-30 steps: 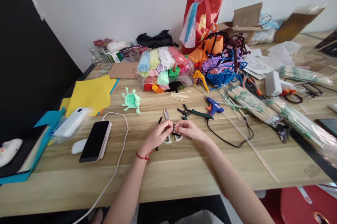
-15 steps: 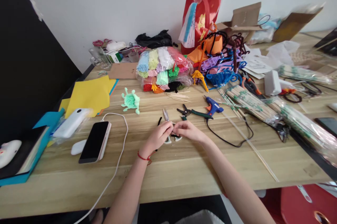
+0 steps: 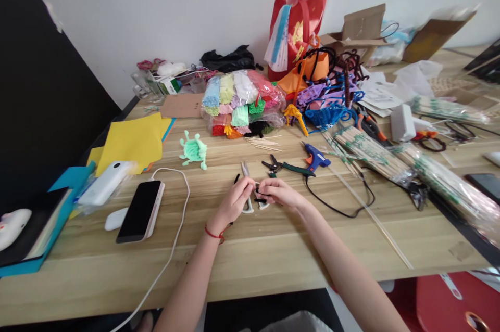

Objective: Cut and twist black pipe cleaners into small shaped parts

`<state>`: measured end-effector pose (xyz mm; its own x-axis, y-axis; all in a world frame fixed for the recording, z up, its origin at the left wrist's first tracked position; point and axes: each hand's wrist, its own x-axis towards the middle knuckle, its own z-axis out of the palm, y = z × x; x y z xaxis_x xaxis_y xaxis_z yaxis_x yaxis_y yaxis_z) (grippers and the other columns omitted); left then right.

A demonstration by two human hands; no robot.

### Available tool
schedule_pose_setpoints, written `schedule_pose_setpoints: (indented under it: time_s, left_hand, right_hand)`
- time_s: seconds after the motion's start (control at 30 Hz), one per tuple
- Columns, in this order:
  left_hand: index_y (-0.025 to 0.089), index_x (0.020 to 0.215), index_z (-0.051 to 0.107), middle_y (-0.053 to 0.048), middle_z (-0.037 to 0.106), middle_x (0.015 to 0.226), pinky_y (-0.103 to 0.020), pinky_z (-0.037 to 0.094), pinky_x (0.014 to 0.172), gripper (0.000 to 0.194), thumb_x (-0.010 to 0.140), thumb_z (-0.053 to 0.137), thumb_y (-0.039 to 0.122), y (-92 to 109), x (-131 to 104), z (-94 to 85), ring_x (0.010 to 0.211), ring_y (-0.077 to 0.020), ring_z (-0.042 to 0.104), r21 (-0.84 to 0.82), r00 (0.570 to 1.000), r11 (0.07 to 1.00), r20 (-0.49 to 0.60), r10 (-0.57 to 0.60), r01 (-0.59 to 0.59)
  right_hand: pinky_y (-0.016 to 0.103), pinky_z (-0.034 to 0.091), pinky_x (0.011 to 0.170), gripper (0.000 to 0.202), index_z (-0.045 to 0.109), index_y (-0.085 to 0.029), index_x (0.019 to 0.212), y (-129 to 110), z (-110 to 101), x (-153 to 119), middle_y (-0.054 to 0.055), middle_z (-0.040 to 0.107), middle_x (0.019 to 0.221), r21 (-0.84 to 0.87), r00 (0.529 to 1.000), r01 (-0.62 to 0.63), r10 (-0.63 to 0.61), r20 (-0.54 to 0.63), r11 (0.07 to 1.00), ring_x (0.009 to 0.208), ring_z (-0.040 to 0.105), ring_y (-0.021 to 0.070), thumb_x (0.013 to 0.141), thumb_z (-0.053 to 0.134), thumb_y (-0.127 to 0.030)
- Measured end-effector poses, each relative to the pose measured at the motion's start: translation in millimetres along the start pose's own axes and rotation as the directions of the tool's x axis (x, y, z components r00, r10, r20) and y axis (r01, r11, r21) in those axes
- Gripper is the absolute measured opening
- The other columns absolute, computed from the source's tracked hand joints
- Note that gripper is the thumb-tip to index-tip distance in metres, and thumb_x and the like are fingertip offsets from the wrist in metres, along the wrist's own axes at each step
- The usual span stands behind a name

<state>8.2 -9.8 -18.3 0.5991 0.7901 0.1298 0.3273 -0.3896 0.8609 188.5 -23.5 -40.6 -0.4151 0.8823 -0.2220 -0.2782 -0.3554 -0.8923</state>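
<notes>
Left hand (image 3: 235, 200) and right hand (image 3: 282, 194) meet above the scissors (image 3: 245, 169), a small dark piece (image 3: 257, 191) between their fingertips.
Each hand has its fingers pinched on this piece, which lies to the right of the left hand and to the left of the right one, about equally near; its long axis and direction I cannot tell, because fingers cover it. The scissors' blades point away from the person. Farther on the surface (image 3: 258, 259) lie a blue glue gun (image 3: 317, 157), then bagged bundles (image 3: 242, 98).

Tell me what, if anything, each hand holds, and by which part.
The right hand seems to pinch a small black piece, held part hidden; for the left hand, I cannot tell.
</notes>
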Motion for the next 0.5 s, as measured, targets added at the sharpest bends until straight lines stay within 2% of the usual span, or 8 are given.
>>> schedule_pose_setpoints:
  time_s: [0.1, 0.27, 0.4, 0.5]
  left_hand:
    - [0.019, 0.087, 0.048, -0.003, 0.053, 0.085, -0.027, 0.039, 0.076, 0.023, 0.094, 0.030, 0.031, -0.7, -0.1, 0.5, 0.080, -0.0152, 0.049, 0.057, 0.999, 0.998, 0.006, 0.034, -0.034]
    - [0.019, 0.096, 0.049, -0.007, 0.056, 0.092, -0.031, 0.040, 0.079, 0.020, 0.094, 0.033, 0.031, -2.8, 0.3, 1.3, 0.087, -0.0190, 0.051, 0.227, 0.991, 0.965, 0.028, 0.129, -0.132]
    - [0.019, 0.095, 0.049, -0.007, 0.057, 0.092, -0.033, 0.041, 0.080, 0.019, 0.094, 0.033, 0.029, -4.8, 1.1, 2.4, 0.087, -0.0193, 0.051, 0.329, 0.967, 0.910, 0.046, 0.251, -0.252]
    - [0.019, 0.092, 0.049, -0.007, 0.057, 0.092, -0.034, 0.041, 0.080, 0.021, 0.094, 0.030, 0.028, -4.9, 1.2, 4.1, 0.087, -0.0192, 0.051, 0.386, 0.935, 0.857, 0.050, 0.350, -0.341]
  right_hand:
    - [0.017, 0.028, 0.044, 0.022, 0.059, -0.013, 0.067, -0.5, 2.2, -0.6, -0.003, 0.058, 0.058, 0.024, 1.000, -0.005, 0.006, -0.030, 1.000, 0.042, 0.037, 0.0025, 0.068, 0.069, -0.033]
    - [0.016, 0.027, 0.043, 0.022, 0.060, -0.013, 0.068, -0.8, 1.7, -1.0, -0.002, 0.057, 0.060, 0.052, 0.998, -0.053, 0.054, -0.016, 0.997, 0.048, 0.043, 0.0047, 0.068, 0.070, -0.032]
    - [0.015, 0.029, 0.043, 0.021, 0.060, -0.012, 0.076, -2.5, -1.8, -2.3, 0.002, 0.060, 0.069, 0.125, 0.982, -0.191, 0.188, 0.033, 0.974, 0.057, 0.051, 0.0071, 0.066, 0.072, -0.028]
    - [0.014, 0.027, 0.040, 0.020, 0.057, -0.012, 0.074, -2.5, -4.2, -1.4, 0.000, 0.056, 0.062, 0.232, 0.945, -0.316, 0.285, 0.157, 0.920, 0.050, 0.045, 0.0054, 0.067, 0.071, -0.025]
